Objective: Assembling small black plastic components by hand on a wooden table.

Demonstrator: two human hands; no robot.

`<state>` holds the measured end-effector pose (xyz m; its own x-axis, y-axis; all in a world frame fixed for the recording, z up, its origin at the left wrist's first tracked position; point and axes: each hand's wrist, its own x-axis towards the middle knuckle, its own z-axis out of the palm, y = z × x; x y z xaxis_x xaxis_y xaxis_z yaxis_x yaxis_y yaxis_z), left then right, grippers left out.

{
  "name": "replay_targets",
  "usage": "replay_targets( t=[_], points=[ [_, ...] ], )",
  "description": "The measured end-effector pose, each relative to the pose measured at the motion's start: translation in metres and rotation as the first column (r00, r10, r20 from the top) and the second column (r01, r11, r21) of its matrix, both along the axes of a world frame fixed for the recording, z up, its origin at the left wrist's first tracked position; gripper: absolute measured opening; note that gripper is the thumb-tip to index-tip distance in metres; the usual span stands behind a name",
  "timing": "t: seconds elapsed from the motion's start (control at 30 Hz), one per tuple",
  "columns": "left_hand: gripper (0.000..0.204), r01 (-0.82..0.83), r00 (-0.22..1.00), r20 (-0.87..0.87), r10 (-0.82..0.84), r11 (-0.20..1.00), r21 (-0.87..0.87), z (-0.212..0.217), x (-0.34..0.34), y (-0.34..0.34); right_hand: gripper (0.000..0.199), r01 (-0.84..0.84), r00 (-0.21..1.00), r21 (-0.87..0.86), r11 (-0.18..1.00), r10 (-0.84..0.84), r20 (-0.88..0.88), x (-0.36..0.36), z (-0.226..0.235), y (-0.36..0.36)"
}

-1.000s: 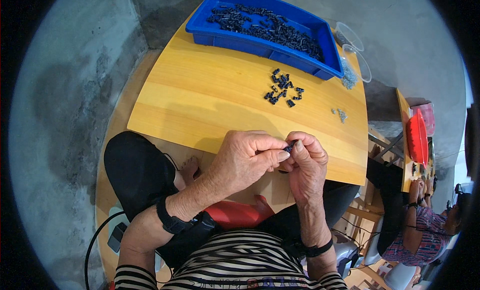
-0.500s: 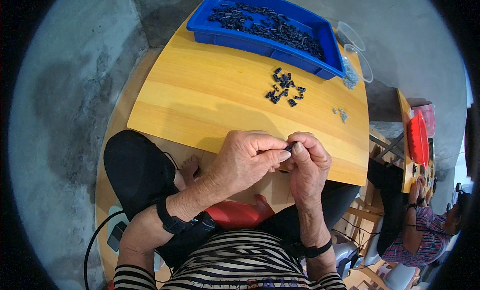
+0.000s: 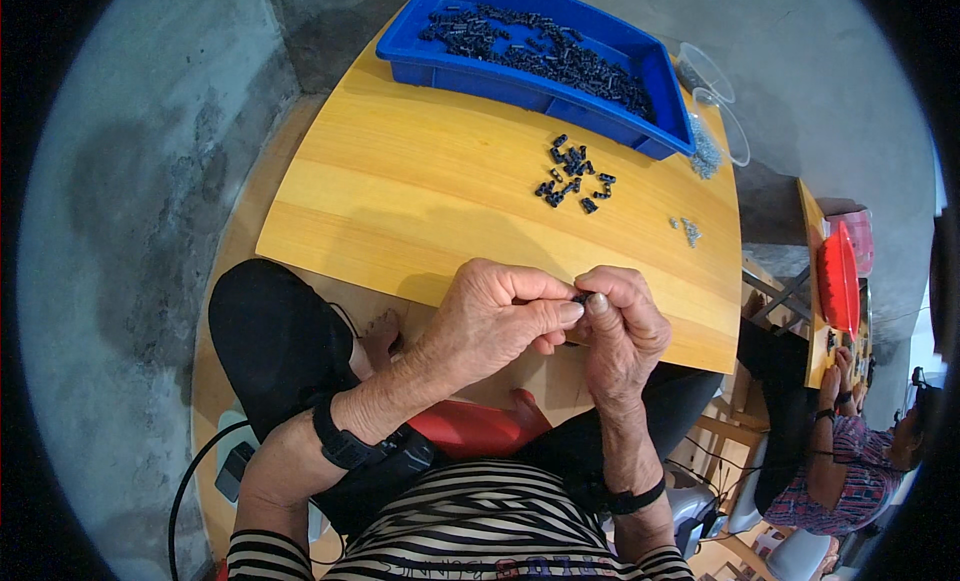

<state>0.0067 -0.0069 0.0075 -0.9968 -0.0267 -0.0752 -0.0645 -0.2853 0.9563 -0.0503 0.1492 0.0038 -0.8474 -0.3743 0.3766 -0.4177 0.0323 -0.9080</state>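
Observation:
My left hand and my right hand meet fingertip to fingertip over the near edge of the wooden table. Between them they pinch a small black part, mostly hidden by my fingers. A small heap of the same black parts lies on the table beyond my hands. Further back stands a blue tray filled with many more black parts.
Clear plastic containers with tiny pale pieces sit at the table's right. Another person sits at a second table with a red tray to the right. A red stool and cable are below me.
My fingers have shifted slightly on the small black part; both hands stay in the same place at the table's edge.

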Motion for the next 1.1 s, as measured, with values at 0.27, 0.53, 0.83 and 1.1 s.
replay_targets(
  t=[0.27, 0.53, 0.83, 1.1],
  points=[
    [0.017, 0.016, 0.999, 0.038, -0.018, 0.999, 0.045, -0.001, 0.001, -0.003, 0.009, -0.072, 0.981, 0.092, 0.993, 0.087, -0.172, -0.007, 0.003, 0.000],
    [0.014, -0.006, 0.998, 0.058, 0.003, 0.999, 0.045, 0.010, 0.002, -0.006, 0.015, -0.047, 0.962, 0.214, 0.976, 0.102, -0.254, -0.003, 0.008, 0.000],
    [0.011, 0.018, 1.000, -0.013, -0.018, 1.000, -0.020, 0.008, 0.000, -0.006, 0.023, -0.157, 0.988, 0.026, 0.987, 0.157, -0.003, 0.001, -0.004, 0.006],
    [0.014, 0.005, 1.000, 0.000, -0.005, 0.999, -0.049, 0.014, 0.002, -0.008, 0.026, -0.193, 0.972, -0.089, 0.977, 0.203, 0.118, -0.001, -0.009, 0.007]
  ],
)
